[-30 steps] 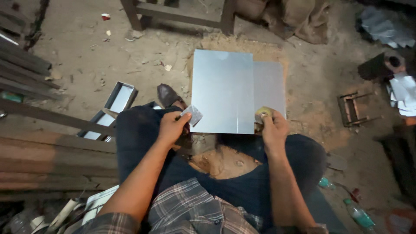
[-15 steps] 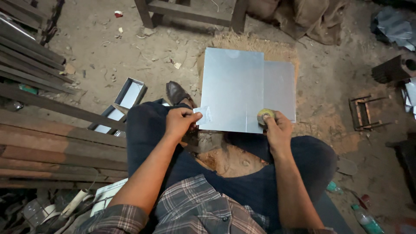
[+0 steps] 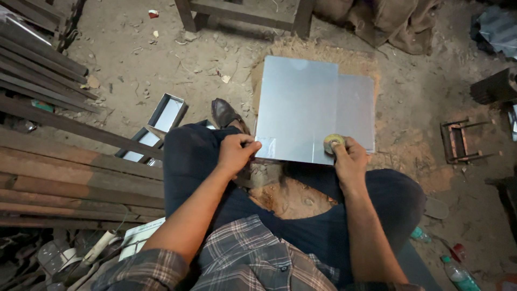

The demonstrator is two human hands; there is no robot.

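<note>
Under the left hand (image 3: pixel 235 153), the near corner of the grey metal sheet (image 3: pixel 299 108) is pinched between curled fingers; its near edge is hidden behind both hands. Right hand (image 3: pixel 350 159) grips a small yellowish roll of tape (image 3: pixel 333 143), partly covered by fingers. Since earlier, both hands sit slightly lower and the sheet looks nearer.

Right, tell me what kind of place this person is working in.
Most likely a small metal workshop with a dirt floor. Flat metal sheets lie in front of the seated person, long metal bars are stacked at the left, and an open metal channel piece rests on the ground nearby.
</note>
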